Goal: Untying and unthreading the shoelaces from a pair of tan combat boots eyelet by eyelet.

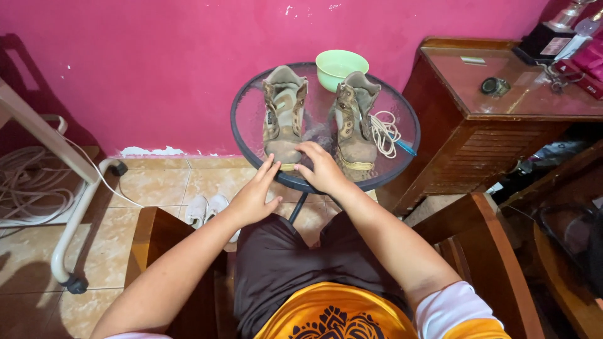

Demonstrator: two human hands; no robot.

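Observation:
Two worn brown boots stand side by side on a small round glass table [248, 119]. My left hand [254, 194] reaches toward the toe of the left boot [284, 116], fingers spread and just short of it. My right hand [321, 166] rests at the table's near edge between the boots, fingertips touching the toe of the left boot. The right boot [355, 122] stands unlaced. A coil of pale laces [383, 133] lies beside it on the glass. A green bowl [341, 68] sits at the back of the table.
A pink wall runs behind. A dark wooden cabinet [502, 119] with a glass top stands right. Wooden chair arms [151, 245] flank my lap. White shoes [207, 210] lie on the tiled floor. A white tubular stand [75, 213] and cables sit left.

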